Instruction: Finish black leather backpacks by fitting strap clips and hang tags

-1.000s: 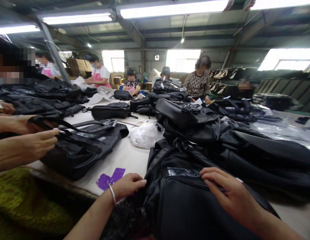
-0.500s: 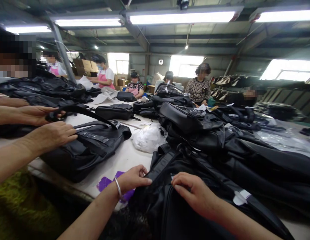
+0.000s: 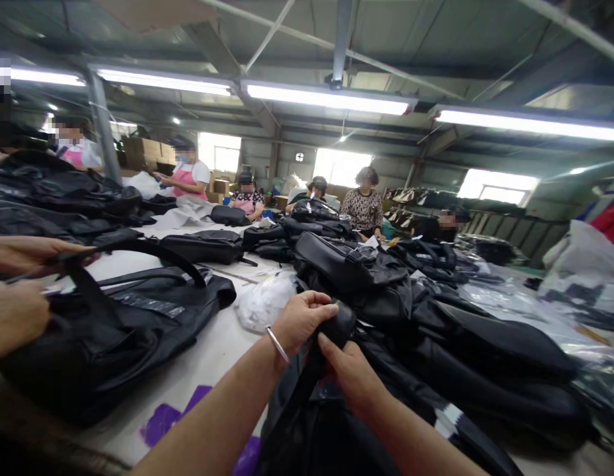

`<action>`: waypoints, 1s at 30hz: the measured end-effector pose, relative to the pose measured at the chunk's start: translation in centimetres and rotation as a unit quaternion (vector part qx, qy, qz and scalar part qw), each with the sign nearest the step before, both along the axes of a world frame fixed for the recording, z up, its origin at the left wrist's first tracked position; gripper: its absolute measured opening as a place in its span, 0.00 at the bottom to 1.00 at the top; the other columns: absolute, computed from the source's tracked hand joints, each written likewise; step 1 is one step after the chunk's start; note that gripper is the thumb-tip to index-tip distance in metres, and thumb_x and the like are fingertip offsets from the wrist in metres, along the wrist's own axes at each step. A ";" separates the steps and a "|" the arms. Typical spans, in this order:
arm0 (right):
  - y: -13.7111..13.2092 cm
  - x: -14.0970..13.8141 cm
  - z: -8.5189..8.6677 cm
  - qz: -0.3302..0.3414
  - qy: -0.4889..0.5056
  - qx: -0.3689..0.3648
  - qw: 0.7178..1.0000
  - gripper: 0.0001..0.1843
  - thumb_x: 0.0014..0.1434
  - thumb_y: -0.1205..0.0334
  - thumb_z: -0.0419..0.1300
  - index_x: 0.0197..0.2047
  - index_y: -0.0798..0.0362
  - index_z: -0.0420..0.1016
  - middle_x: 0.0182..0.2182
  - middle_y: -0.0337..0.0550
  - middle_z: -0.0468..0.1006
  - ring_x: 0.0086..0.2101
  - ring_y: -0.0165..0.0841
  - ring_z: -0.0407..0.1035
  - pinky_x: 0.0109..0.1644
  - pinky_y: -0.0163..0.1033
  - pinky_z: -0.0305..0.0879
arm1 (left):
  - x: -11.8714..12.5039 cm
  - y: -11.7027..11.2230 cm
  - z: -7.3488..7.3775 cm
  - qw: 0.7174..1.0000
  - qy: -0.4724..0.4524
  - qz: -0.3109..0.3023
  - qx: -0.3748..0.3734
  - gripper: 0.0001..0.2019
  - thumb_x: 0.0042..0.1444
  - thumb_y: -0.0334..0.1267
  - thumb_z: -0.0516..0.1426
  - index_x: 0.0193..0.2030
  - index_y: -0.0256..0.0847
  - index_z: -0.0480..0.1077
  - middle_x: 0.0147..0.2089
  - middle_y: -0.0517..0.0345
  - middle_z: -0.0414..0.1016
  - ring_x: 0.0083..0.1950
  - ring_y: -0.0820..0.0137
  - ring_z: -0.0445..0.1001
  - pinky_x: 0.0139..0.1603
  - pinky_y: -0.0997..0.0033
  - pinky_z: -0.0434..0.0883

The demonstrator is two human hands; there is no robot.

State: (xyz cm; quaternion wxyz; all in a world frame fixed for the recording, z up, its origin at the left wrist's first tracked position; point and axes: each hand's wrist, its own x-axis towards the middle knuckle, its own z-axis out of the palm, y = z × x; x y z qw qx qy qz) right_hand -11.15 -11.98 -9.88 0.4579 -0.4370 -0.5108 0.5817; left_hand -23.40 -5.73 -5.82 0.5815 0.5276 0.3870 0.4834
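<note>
Strip lights (image 3: 329, 98); cardboard boxes (image 3: 147, 152)

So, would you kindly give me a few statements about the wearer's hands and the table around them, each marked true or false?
1. The wearer's left hand and right hand both touch a black bag. True.
2. A silver bracelet is on the wearer's right wrist. False: the bracelet is on the left wrist.
3. A clear plastic bag with white contents lies on the table. True.
4. The brightly coloured pieces beside the wearer's left forearm are green. False: the pieces are purple.
5. At the left edge, a co-worker's hand is at a black strap. True.
</note>
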 end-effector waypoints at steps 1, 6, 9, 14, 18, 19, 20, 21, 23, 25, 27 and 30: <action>0.3 0.3 -0.3 -0.009 0.025 -0.006 1.000 0.28 0.55 0.39 0.60 0.35 0.61 0.74 0.26 0.46 0.76 0.23 0.29 0.67 0.24 0.33 0.61 | 0.2 -0.2 -0.6 1.000 0.009 0.008 0.003 0.19 0.45 0.46 0.66 0.40 0.37 0.70 0.33 0.58 0.74 0.33 0.72 0.72 0.34 0.74 0.68; 1.2 1.9 -1.8 -0.067 0.119 -0.057 0.989 0.27 0.52 0.41 0.64 0.38 0.60 0.74 0.27 0.46 0.77 0.22 0.29 0.68 0.21 0.32 0.63 | -1.5 -3.4 -5.3 0.995 0.092 -0.017 -0.032 0.18 0.50 0.52 0.61 0.33 0.36 0.71 0.27 0.57 0.74 0.28 0.68 0.71 0.25 0.74 0.63; 1.7 1.9 -2.3 -0.107 0.144 -0.079 0.981 0.27 0.50 0.41 0.66 0.37 0.60 0.74 0.27 0.46 0.77 0.24 0.31 0.70 0.20 0.31 0.63 | -2.7 -6.0 -8.0 0.986 0.163 -0.006 -0.020 0.14 0.50 0.48 0.61 0.30 0.36 0.72 0.26 0.58 0.73 0.29 0.68 0.70 0.28 0.73 0.64; 1.8 0.5 -2.1 -0.110 0.149 -0.090 0.979 0.27 0.52 0.41 0.65 0.38 0.60 0.74 0.28 0.47 0.78 0.25 0.32 0.71 0.21 0.32 0.63 | -3.5 -8.4 -9.1 0.975 0.213 0.057 0.011 0.14 0.54 0.49 0.58 0.31 0.38 0.73 0.29 0.58 0.75 0.33 0.66 0.71 0.35 0.71 0.66; 1.4 -0.1 -1.7 -0.072 0.157 -0.092 0.981 0.27 0.51 0.41 0.65 0.36 0.60 0.73 0.28 0.48 0.77 0.25 0.32 0.70 0.23 0.33 0.64 | -3.6 -8.7 -9.2 0.988 0.146 0.053 -0.007 0.15 0.55 0.49 0.58 0.38 0.38 0.76 0.34 0.55 0.79 0.37 0.63 0.75 0.41 0.69 0.69; 1.3 -0.1 -1.7 -0.058 0.155 -0.092 0.982 0.27 0.51 0.41 0.65 0.36 0.60 0.73 0.28 0.48 0.77 0.25 0.32 0.70 0.23 0.33 0.64 | -3.6 -8.7 -9.4 0.991 0.126 0.045 -0.014 0.15 0.55 0.48 0.58 0.40 0.39 0.77 0.36 0.55 0.80 0.38 0.63 0.75 0.42 0.69 0.69; 1.2 0.0 -1.8 -0.043 0.150 -0.092 0.983 0.27 0.50 0.41 0.65 0.36 0.60 0.73 0.28 0.47 0.77 0.25 0.32 0.70 0.24 0.33 0.64 | -3.5 -8.7 -9.7 0.993 0.108 0.038 -0.018 0.15 0.55 0.48 0.59 0.42 0.39 0.77 0.37 0.54 0.80 0.40 0.62 0.76 0.43 0.68 0.69; 1.2 0.2 -1.9 -0.028 0.139 -0.090 0.986 0.27 0.50 0.41 0.65 0.35 0.60 0.73 0.28 0.46 0.76 0.25 0.32 0.69 0.24 0.34 0.63 | -3.5 -8.7 -10.0 0.995 0.093 0.032 -0.021 0.15 0.56 0.47 0.59 0.43 0.39 0.77 0.38 0.54 0.80 0.41 0.62 0.76 0.45 0.68 0.69; 1.1 0.6 -2.1 -0.001 0.088 -0.080 0.993 0.27 0.50 0.40 0.64 0.34 0.60 0.74 0.24 0.43 0.74 0.23 0.29 0.66 0.24 0.33 0.61 | -3.2 -8.7 -10.5 0.997 0.063 0.022 -0.030 0.15 0.55 0.46 0.60 0.45 0.40 0.78 0.40 0.54 0.81 0.43 0.61 0.76 0.46 0.67 0.69; 1.2 1.0 -2.2 0.008 0.016 -0.054 0.998 0.27 0.51 0.40 0.63 0.31 0.60 0.74 0.21 0.38 0.70 0.21 0.26 0.61 0.24 0.32 0.57 | -2.9 -8.8 -10.7 0.998 0.028 0.015 -0.048 0.16 0.54 0.46 0.61 0.45 0.40 0.78 0.39 0.54 0.81 0.41 0.61 0.76 0.44 0.67 0.70; 1.2 1.3 -1.8 0.006 -0.039 -0.021 0.999 0.27 0.50 0.40 0.64 0.27 0.60 0.73 0.19 0.36 0.67 0.20 0.24 0.58 0.24 0.31 0.55 | -2.5 -8.8 -10.3 0.998 -0.012 0.008 -0.068 0.16 0.53 0.46 0.63 0.44 0.39 0.78 0.37 0.54 0.80 0.39 0.63 0.76 0.42 0.68 0.70; 1.1 1.3 -0.8 0.012 -0.031 -0.012 0.999 0.27 0.49 0.39 0.64 0.24 0.58 0.68 0.17 0.34 0.64 0.18 0.22 0.54 0.22 0.30 0.50 | -1.7 -8.8 -9.1 0.993 -0.077 -0.016 -0.084 0.15 0.53 0.45 0.63 0.44 0.38 0.79 0.35 0.54 0.80 0.37 0.64 0.76 0.41 0.69 0.70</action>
